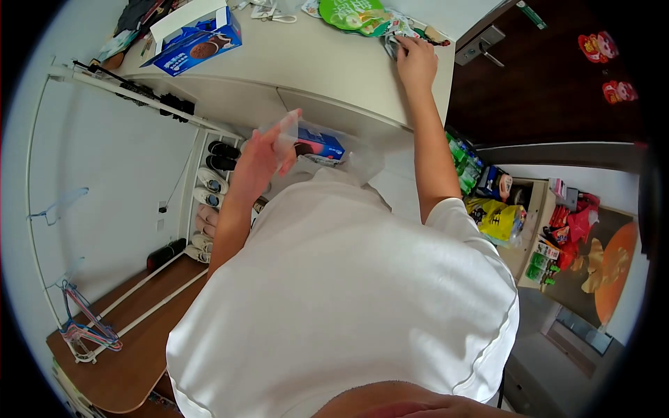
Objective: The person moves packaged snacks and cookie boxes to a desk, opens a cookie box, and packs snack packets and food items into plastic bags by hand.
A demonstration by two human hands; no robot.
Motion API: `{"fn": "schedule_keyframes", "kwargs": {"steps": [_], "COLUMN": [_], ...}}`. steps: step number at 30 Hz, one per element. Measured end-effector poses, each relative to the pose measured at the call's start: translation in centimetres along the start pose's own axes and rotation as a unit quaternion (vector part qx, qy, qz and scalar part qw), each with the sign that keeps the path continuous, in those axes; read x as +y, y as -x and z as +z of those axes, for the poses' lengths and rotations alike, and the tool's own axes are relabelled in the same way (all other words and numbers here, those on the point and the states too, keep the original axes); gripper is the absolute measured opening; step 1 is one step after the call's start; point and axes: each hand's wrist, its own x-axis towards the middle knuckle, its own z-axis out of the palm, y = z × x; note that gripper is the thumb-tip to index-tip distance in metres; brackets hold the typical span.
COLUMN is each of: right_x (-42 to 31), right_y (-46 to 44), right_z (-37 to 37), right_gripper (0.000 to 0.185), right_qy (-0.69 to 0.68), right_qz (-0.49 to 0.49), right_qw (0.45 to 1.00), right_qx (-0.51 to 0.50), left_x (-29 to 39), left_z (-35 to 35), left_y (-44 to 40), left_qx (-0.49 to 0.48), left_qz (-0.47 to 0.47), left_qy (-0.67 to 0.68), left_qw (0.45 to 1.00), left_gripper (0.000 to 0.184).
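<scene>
My left hand (261,157) is in front of the cabinet, thumb and index finger stretched upward. Part of a translucent plastic bag (364,161) seems caught over its fingers. The bag hangs below the cabinet's top edge, and a blue and pink box (322,145) shows in it or behind it. On the cabinet top (334,76), my right hand (417,63) reaches to the right end with its fingers curled onto a crumpled silvery wrapper (394,46). Beside that wrapper lies a green snack bag (352,15).
An opened blue cookie box (202,47) stands at the cabinet's left. Shoes fill a rack (202,164) below left, near a white clothes rail (31,160) with hangers (87,324). A dark door (543,83) is at right, above bottles (465,164) and a yellow bag (496,219).
</scene>
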Motion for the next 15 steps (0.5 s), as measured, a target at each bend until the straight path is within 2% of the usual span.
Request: {"fn": "schedule_keyframes", "kwargs": {"steps": [2, 5, 7, 9, 10, 11, 13, 14, 15], "right_x": [0.5, 0.1, 0.1, 0.6, 1.2, 1.6, 1.1, 0.6, 1.0], "right_y": [-0.5, -0.5, 0.3, 1.3, 1.8, 2.4, 3.5, 4.1, 4.9], "right_z": [-0.5, -3.8, -6.0, -7.6, -7.5, -7.7, -9.6, -10.8, -10.8], "right_gripper": [0.017, 0.018, 0.017, 0.017, 0.02, 0.02, 0.024, 0.026, 0.026], "right_qy": [-0.04, -0.09, -0.09, -0.162, -0.281, -0.278, -0.465, -0.5, -0.499], "right_qz": [-0.032, -0.005, 0.024, 0.127, 0.182, 0.185, 0.205, 0.257, 0.261], "right_qw": [0.993, 0.983, 0.981, 0.964, 0.928, 0.929, 0.846, 0.817, 0.817], "right_qx": [0.104, 0.161, 0.171, 0.167, 0.164, 0.161, 0.16, 0.127, 0.123], "left_x": [0.0, 0.1, 0.0, -0.1, -0.2, -0.3, -0.5, -0.3, -0.2], "left_z": [0.2, 0.3, 0.3, 0.3, 0.2, 0.1, -0.2, -0.2, -0.1], "left_y": [-0.3, -0.9, -1.4, -1.8, -1.8, -1.9, -2.1, -2.2, -2.3], "left_qx": [-0.001, -0.014, -0.022, -0.026, -0.029, -0.029, -0.028, -0.027, -0.025], "left_qz": [0.0, -0.002, -0.011, -0.007, -0.003, -0.007, -0.012, -0.016, -0.018], "left_qy": [0.003, 0.004, 0.024, 0.012, 0.0, 0.003, 0.025, 0.027, 0.036], "left_qw": [1.0, 1.0, 0.999, 1.0, 1.0, 1.0, 0.999, 0.999, 0.999], "left_gripper": [0.092, 0.091, 0.089, 0.089, 0.089, 0.089, 0.089, 0.089, 0.09]}}
